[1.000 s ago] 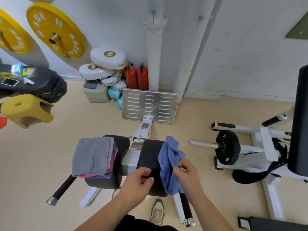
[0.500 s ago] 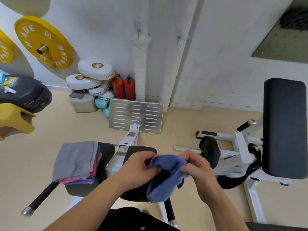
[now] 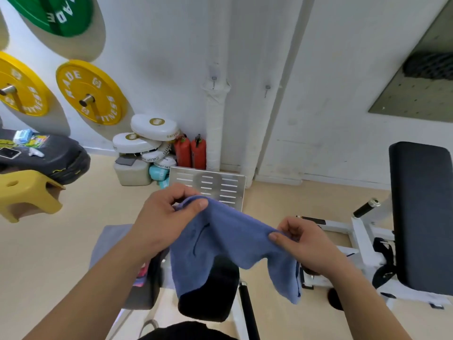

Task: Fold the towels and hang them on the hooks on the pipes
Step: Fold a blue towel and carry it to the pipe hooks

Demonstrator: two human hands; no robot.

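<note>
Two hands share one blue towel [image 3: 220,244], held in the air above a black pad [image 3: 210,298] of the gym machine. The left hand [image 3: 164,217] pinches a top corner between thumb and fingers. The right hand [image 3: 306,244] pinches the edge further along, so the cloth sags between them and a loose tail hangs below the right hand. It is not yet folded.

The main risk, as I judge it, lies in those light pinches. Each takes only a little cloth, and a shift of fingers to make the fold could let a corner slip, dropping the towel onto the pad or past it to the floor [image 3: 73,241]. The uneven hang is a second trouble: if the corners are not matched, the fold would come out crooked and bulky.

The hooks [image 3: 214,81] sit up on the white pipes [image 3: 215,133], well apart from the hands. They look small, so a thick or lopsided fold might slide off once hung. A thin dark mark shows on the towel; whether it is a hanging loop I cannot tell.

More towels [image 3: 110,239], grey on top, lie stacked to the left, partly hidden by the left arm, and a careless sweep could knock them off.
</note>
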